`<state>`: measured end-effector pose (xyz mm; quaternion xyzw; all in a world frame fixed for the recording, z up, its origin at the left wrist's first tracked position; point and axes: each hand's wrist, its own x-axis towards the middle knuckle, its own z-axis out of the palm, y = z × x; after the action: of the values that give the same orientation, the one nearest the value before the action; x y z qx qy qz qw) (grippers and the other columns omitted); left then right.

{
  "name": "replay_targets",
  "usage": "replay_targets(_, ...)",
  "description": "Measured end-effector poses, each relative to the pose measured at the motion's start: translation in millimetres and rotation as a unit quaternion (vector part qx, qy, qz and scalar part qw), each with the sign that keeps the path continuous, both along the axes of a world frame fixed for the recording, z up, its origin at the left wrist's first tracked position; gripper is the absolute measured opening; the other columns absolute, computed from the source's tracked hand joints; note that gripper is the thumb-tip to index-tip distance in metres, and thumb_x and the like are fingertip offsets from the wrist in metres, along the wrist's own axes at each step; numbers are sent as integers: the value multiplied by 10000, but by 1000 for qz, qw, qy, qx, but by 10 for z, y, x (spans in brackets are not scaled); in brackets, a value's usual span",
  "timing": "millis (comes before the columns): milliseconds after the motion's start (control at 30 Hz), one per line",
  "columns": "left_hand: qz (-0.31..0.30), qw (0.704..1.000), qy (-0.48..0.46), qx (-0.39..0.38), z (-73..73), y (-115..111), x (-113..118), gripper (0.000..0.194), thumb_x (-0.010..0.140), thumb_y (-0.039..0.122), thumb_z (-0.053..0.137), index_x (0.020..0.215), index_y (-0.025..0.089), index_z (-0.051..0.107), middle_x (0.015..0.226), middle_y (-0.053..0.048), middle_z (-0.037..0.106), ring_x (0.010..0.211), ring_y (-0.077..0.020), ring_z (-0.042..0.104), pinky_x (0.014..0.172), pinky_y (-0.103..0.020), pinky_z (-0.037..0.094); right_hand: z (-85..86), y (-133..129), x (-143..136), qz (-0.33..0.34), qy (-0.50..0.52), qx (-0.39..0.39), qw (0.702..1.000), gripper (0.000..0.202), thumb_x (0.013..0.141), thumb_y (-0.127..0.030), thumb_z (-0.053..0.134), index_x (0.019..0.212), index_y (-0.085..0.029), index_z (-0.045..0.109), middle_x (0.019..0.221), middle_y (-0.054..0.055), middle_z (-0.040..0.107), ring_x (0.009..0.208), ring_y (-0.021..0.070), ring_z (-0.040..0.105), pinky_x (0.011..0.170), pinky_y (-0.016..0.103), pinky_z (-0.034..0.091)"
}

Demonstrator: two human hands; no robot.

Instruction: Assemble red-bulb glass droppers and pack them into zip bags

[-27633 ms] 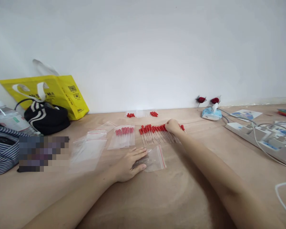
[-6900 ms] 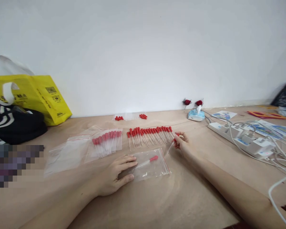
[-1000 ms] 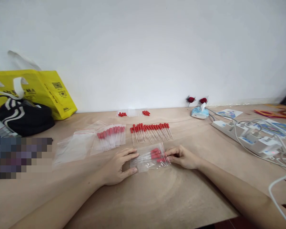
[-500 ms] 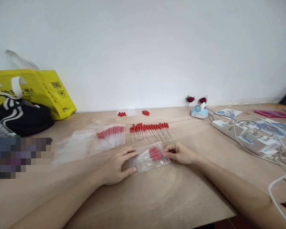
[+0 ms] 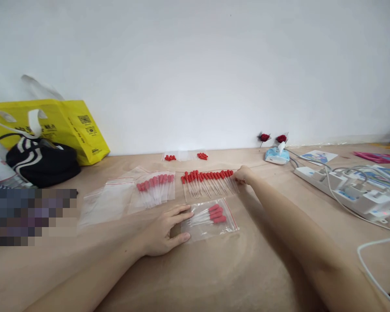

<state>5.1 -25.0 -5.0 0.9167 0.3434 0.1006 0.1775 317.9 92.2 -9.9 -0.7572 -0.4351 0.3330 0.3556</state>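
Observation:
My left hand (image 5: 167, 230) rests on the table with thumb and fingers apart, its tips on the left edge of a clear zip-lock bag (image 5: 201, 233). Inside this bag lie several droppers (image 5: 216, 212) with red rubber bulbs and thin clear stems. Farther back is a row of loose red-bulbed droppers (image 5: 211, 176), bulbs toward the wall. My right hand (image 5: 243, 175) is at the right end of that row, its fingers closed at the last dropper; the fingertips are partly hidden.
Left of the row lie a bag of droppers (image 5: 156, 184) and flat clear bags (image 5: 112, 201). Small red bulbs (image 5: 170, 158) sit near the wall. A yellow bag (image 5: 91, 130) and black pouch (image 5: 45, 160) stand left; tissues (image 5: 276, 157) and a power strip (image 5: 341, 190) with cables are right.
My right hand has left the zip edge of the near bag and reached forward to the right end of the dropper row. The left hand stays at the bag's left edge.

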Motion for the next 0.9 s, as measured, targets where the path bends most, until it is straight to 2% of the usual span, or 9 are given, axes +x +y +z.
replay_targets(133, -5, 1000, -12, 1, -4, -2, 3, 485, 797, 382, 507, 1262, 275, 419, 1373, -44, 342, 1239, -263, 327, 1008, -451, 291, 31, -3, -25, -11, 27, -12, 999, 190, 494, -105, 701, 554, -137, 524, 311, -57, 350, 334, 74, 341, 331, 199, 189)
replay_targets(233, -4, 1000, -2, 2, -5, -4, 0, 490, 803, 386, 500, 1269, 267, 410, 1377, -49, 334, 1245, -257, 316, 1013, -444, 285, 67, -78, 17, -11, 65, 25, 998, 201, 545, -131, 679, 662, -127, 516, 373, -62, 378, 341, 59, 334, 340, 195, 206)
replay_targets(367, -2, 1000, 8, 3, -2, -1, -3, 491, 812, 404, 486, 1277, 276, 395, 1379, -45, 331, 1252, -259, 301, 1011, -450, 284, 54, -338, 60, -6, 120, 99, 988, 324, 641, -136, 540, 948, -143, 438, 469, -83, 401, 361, 62, 373, 367, 188, 283)
replay_targets(467, -2, 1000, 5, 7, -19, 9, -8, 485, 813, 418, 484, 1273, 289, 398, 1374, -39, 338, 1246, -261, 311, 1006, -452, 290, -50, -636, 19, 3, 155, 161, 975, 426, 659, -168, 469, 1062, -199, 335, 515, -98, 409, 387, 77, 419, 396, 196, 343)
replay_targets(533, -2, 1000, 1, 10, -39, 18, -13, 485, 812, 423, 485, 1270, 288, 403, 1372, -41, 342, 1243, -263, 316, 1006, -453, 290, -142, -834, -44, 20, 192, 228, 954, 453, 644, -214, 497, 1058, -215, 312, 521, -109, 401, 394, 84, 430, 408, 208, 370)
replay_targets(600, -2, 1000, -4, 15, -55, 26, -17, 483, 813, 421, 485, 1270, 287, 404, 1371, -43, 344, 1240, -264, 321, 1005, -453, 290, -219, -992, -119, 32, 215, 252, 943, 482, 631, -260, 535, 1051, -226, 300, 557, -108, 417, 408, 86, 451, 418, 220, 393)
replay_targets(700, -6, 1000, -9, 20, -60, 31, -18, 476, 817, 412, 486, 1271, 293, 402, 1371, -41, 346, 1234, -262, 331, 1001, -448, 296, -278, -1128, -223, 38, 235, 261, 935, 503, 630, -321, 573, 1037, -238, 289, 622, -93, 445, 442, 90, 484, 428, 232, 414)
replay_targets(900, -5, 1000, -1, 20, -33, 22, -11, 478, 813, 410, 490, 1268, 284, 409, 1371, -52, 343, 1236, -265, 330, 1000, -454, 298, -276, -1217, -324, 42, 274, 259, 925, 531, 616, -419, 626, 986, -246, 288, 645, -84, 459, 495, 101, 528, 461, 243, 442)
